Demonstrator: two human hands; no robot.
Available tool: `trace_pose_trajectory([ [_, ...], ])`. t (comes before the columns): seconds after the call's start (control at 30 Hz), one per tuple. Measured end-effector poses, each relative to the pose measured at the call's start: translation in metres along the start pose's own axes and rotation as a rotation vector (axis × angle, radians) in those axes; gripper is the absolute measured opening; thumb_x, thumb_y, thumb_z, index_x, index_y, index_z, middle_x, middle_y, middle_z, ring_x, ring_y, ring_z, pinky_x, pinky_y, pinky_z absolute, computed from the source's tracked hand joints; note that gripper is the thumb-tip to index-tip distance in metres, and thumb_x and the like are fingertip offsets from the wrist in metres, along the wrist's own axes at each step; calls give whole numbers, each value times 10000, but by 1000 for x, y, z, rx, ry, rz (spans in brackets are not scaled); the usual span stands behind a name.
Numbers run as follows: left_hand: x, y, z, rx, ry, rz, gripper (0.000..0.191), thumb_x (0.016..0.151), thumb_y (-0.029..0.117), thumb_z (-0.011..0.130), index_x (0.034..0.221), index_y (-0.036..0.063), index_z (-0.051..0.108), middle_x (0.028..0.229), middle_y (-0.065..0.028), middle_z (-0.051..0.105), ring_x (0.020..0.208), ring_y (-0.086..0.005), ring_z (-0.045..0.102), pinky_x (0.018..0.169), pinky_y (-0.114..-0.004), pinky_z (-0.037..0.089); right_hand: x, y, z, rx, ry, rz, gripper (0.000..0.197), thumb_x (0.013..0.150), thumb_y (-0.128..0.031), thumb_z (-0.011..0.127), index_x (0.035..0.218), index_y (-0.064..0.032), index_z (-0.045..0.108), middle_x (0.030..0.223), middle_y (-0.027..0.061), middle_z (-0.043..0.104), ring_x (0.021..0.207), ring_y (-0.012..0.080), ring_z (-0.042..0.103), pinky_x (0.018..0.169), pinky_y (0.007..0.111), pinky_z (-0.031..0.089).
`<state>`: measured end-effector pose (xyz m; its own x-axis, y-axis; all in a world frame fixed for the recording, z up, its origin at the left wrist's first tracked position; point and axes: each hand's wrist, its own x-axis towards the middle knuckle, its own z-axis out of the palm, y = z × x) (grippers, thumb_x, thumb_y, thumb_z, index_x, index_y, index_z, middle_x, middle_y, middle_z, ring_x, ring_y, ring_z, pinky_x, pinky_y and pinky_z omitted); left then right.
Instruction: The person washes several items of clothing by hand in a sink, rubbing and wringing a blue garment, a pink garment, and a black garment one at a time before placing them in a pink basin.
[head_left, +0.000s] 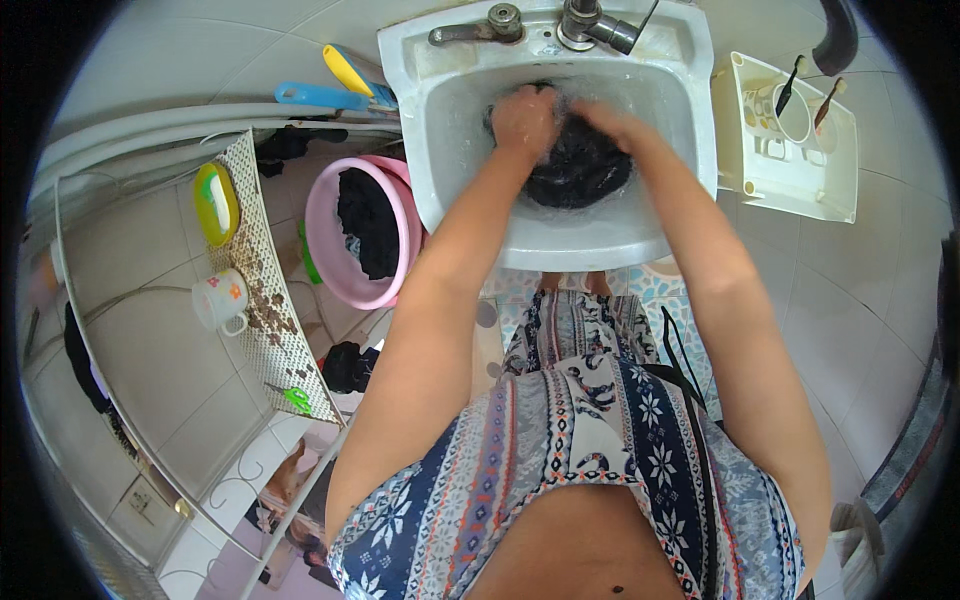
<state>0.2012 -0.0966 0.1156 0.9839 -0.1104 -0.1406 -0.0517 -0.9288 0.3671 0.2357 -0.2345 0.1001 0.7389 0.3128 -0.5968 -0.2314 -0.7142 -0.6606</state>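
A wet black cloth (581, 169) lies bunched in the basin of a white ceramic washbasin (461, 161), with water around it. My left hand (526, 120) is curled into a fist on the cloth's far left part, with dark fabric showing at its fingers. Just to its right, my right hand (606, 124) is over the upper edge of the cloth, blurred by motion. Its fingertips are too smeared to show whether they grip the fabric. Behind the hands, a metal faucet (592, 26) and an older tap (487, 30) stand on the basin's back ledge.
Left of the basin, a pink tub (319, 240) holds dark clothes. A rusty wire shelf (262, 300) carries a yellow soap dish (204, 206), a flowered mug (221, 296) and green-handled scissors (298, 399). At right, a cream wall rack (817, 199) holds cups with toothbrushes.
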Motion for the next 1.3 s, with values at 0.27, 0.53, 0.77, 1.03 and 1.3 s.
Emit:
trace_pose_trajectory([
  [0.27, -66, 14, 1, -205, 465, -67, 492, 644, 387, 583, 1082, 197, 465, 1192, -163, 334, 1100, -354, 274, 880, -498, 201, -22, 35, 49, -16, 651, -485, 272, 726, -212, 547, 939, -44, 525, 1000, 212, 464, 919, 357, 434, 798, 403, 343],
  [0.53, -53, 15, 43, -194, 42, -292, 456, 704, 441, 504, 1073, 173, 502, 1212, -148, 353, 1140, -375, 244, 908, -476, 217, -58, 18, 60, -491, 516, 5, 261, 744, -204, 503, 951, -44, 496, 955, 198, 468, 862, 368, 440, 770, 435, 340],
  [0.77, -5, -4, 54, -259, -109, -271, 390, 703, 399, 490, 955, 111, 563, 1187, -147, 386, 1121, -296, 326, 899, -473, 246, -24, 42, 49, -757, 419, -1, 339, 764, -248, 437, 1039, -55, 483, 1003, 182, 501, 955, 323, 464, 848, 423, 332],
  [1.03, -32, 25, -14, -31, 115, 164, 343, 671, 308, 531, 957, 119, 554, 942, -94, 534, 935, -266, 458, 800, -397, 317, 13, 6, -16, 973, -15, 427, 465, 752, -398, 397, 942, -4, 554, 969, 201, 530, 897, 300, 513, 794, 337, 384],
  [1.3, -61, 18, 26, -155, 389, -247, 428, 697, 421, 498, 1070, 214, 504, 1249, -131, 302, 1074, -348, 300, 924, -481, 138, -49, 29, 75, -49, 602, -385, 222, 726, -142, 489, 905, -12, 513, 960, 193, 495, 917, 342, 430, 777, 397, 333],
])
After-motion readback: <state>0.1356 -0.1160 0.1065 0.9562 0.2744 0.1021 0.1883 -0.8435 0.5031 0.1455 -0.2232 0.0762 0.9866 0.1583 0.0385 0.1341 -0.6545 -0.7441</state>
